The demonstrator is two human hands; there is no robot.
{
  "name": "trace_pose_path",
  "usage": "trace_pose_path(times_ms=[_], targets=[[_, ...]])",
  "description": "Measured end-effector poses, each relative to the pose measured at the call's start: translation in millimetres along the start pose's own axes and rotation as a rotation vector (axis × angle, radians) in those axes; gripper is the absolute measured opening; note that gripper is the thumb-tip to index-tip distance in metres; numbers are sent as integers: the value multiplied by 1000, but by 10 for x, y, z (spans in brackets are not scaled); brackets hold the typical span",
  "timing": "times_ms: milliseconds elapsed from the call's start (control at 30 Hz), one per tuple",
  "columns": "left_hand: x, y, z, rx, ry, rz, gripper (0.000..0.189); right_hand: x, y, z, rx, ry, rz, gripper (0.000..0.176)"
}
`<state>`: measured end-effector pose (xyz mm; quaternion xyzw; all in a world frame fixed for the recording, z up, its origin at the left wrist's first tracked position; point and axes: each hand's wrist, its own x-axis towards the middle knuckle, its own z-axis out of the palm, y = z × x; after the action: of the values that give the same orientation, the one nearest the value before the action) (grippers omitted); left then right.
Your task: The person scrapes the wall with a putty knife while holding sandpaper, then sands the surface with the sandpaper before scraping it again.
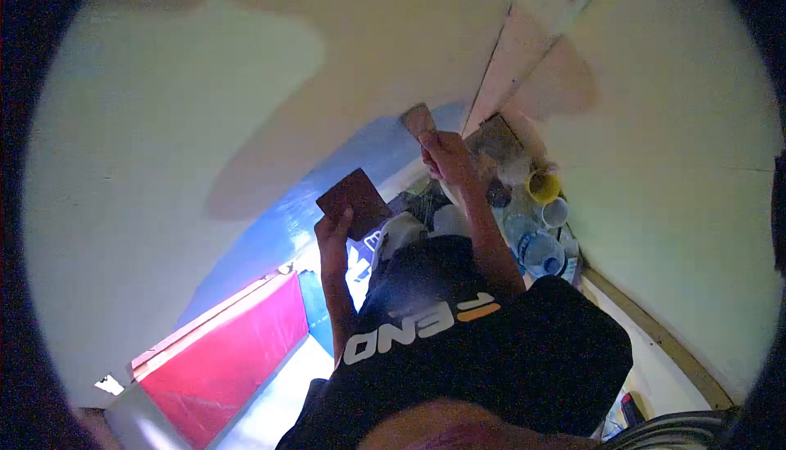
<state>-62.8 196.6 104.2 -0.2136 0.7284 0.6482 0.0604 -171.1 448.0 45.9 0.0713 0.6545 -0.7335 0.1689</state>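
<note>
My left hand [334, 229] grips a flat, dark reddish-brown square plate [354, 198] by its lower edge, thumb on its face. I cannot make out what the plate is made of. In my right hand [446, 155], raised a little higher and further right, is a putty knife [418, 118]. Its broad blade points up and left, and my fingers are wrapped round the handle. The two tools are apart from each other. In front of them rises a pale wall [164, 122] with a blue lower part [327, 163].
To the right, along the wall's foot, stand a yellow cup [543, 185], a whitish cup [554, 212] and a large clear plastic bottle [542, 252]. A red panel [229, 360] lies at lower left. Coiled dark cable [679, 431] sits at lower right.
</note>
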Motion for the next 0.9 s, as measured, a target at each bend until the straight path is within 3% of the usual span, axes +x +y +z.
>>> trace_pose_path(times_ms=[33,100,167,233,433,533,633,733,833,900], targets=[[12,2,-5,35,6,11,24,20,-25,10,-23,-9,-19,43],[-55,-20,-17,58,-8,-16,23,94,-16,37,-174,-22,-245,44],[-47,87,-35,32,-44,-42,24,54,47,29,-194,-25,-282,44],[-44,80,-5,-12,-37,17,23,58,130,-18,-79,-32,-151,44],[-68,99,16,-7,-31,-40,23,7,-118,81,-52,4,-176,44],[-21,3,-10,-12,-24,36,24,-37,-71,79,112,10,2,44],[-84,-18,-30,3,-44,41,25,-25,-77,7,-190,33,-151,43],[-66,59,17,-21,-38,-10,25,-28,-4,111,29,55,-21,43],[-57,65,-2,72,-17,95,25,49,-38,124,-164,51,-236,44],[-98,28,-21,13,-49,34,25,-34,20,115,-110,23,-167,45]])
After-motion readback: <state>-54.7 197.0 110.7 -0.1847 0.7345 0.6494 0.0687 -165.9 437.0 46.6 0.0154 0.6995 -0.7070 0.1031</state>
